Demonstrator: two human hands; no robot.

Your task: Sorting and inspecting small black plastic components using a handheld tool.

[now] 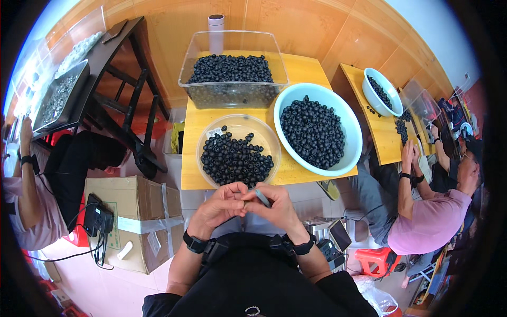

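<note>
My left hand (221,207) and my right hand (273,207) meet fingertip to fingertip just in front of the table's near edge. The left fingers are pinched together, and whatever they hold is hidden or too small to make out. Closed in my right hand is a slim grey tool (262,197); its working end is hidden by the fingers. Right beyond my hands, a round clear tub (275,138) holds small black bead-like pieces (235,161). A light-blue basin (355,140) with many similar black pieces (312,132) stands to its right.
A rectangular clear bin (232,97) of black pieces and a pale bottle (216,34) stand at the back of the yellow table (191,177). A taped carton (138,211) is at left. Co-workers sit at left and at right, the latter (430,222) by another basin (392,110).
</note>
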